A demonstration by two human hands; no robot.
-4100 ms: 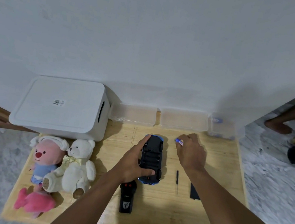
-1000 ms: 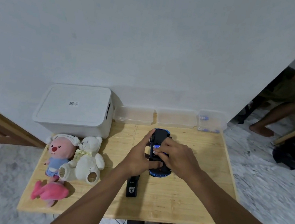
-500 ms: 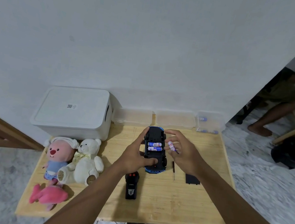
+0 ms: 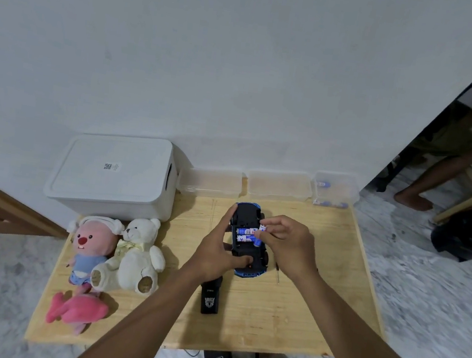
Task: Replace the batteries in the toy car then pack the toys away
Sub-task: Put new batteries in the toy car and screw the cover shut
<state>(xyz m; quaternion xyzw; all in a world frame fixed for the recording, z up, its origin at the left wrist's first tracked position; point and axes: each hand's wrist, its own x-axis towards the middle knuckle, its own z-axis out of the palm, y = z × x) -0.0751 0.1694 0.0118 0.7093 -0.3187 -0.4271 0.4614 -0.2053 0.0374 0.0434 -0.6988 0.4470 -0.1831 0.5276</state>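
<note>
Both forearms reach forward and converge. The left grip [image 4: 217, 250] clasps the toy car [image 4: 247, 213], index finger stretched along its side, thumb pressed on its near end. The right grip [image 4: 288, 242] pinches a battery [image 4: 262, 228] between thumb and curled fingertips.

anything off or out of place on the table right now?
Nothing spilled or damaged. The toy car lies belly-up with its battery bay open, two batteries seated, the right hand pinching a third battery at the bay's edge. The pink plush lies flat by the table's front-left corner.
</note>
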